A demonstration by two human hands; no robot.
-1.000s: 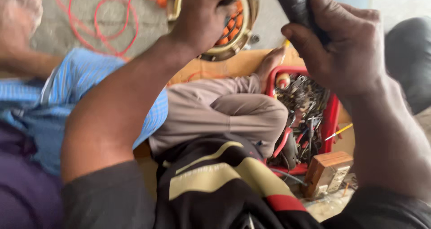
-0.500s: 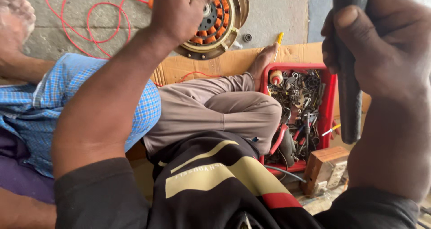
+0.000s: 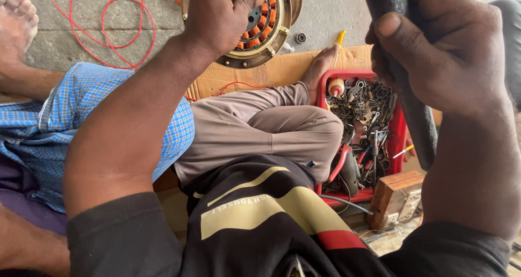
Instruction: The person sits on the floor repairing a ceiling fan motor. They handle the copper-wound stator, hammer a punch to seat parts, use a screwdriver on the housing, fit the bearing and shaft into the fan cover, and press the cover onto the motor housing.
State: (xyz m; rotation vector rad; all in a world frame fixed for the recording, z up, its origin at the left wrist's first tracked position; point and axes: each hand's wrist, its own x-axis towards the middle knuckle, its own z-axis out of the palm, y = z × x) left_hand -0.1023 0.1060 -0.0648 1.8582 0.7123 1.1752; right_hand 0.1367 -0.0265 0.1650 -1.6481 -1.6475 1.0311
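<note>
My left hand (image 3: 220, 13) grips a round metal motor stator (image 3: 271, 24) with orange copper windings, held at the top of the view above a brown cardboard sheet (image 3: 271, 70). My right hand (image 3: 439, 54) is closed around a thick black rod-like tool handle (image 3: 418, 119) that runs down from the top right, beside the red tray. My legs in black trousers with a cream and red stripe fill the bottom centre.
A red tray (image 3: 399, 130) full of screws, pliers and small metal parts sits at right. A wooden switch box (image 3: 399, 198) lies below it. Another person in a blue checked shirt (image 3: 65, 130) and beige trousers sits beside me. Red wire (image 3: 108, 27) loops on the concrete floor.
The view has tilted down, so both hands sit lower and more of the stator and the black handle show. My right hand with the handle has shifted further right and upright.
</note>
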